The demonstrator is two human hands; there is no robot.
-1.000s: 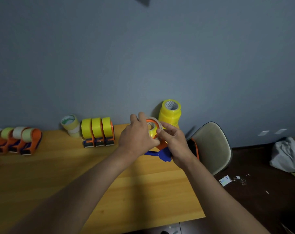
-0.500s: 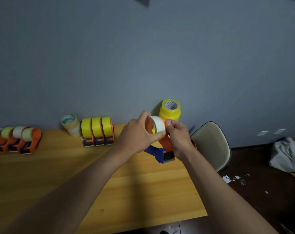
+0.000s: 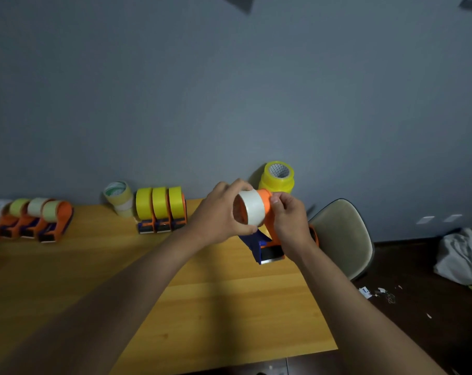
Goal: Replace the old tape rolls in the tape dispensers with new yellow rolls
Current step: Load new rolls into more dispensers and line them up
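Sliding sideways off its orange hub, the old pale roll [image 3: 252, 208] sits in the left hand [image 3: 220, 212], whose grip curls around the roll's rim. The right hand [image 3: 290, 221] has its grip clenched on the orange dispenser [image 3: 268, 215], held in the air above the bench [image 3: 202, 293], blade end [image 3: 271, 258] pointing down toward the near side. New yellow rolls [image 3: 277, 177] are stacked at the far edge, just behind the hands. The roll looks about half off, so a crooked pull could jam it on the hub. A loose tape tail may stick to fingers. The serrated blade hangs close under the right wrist, so a sudden release could drag skin across it.
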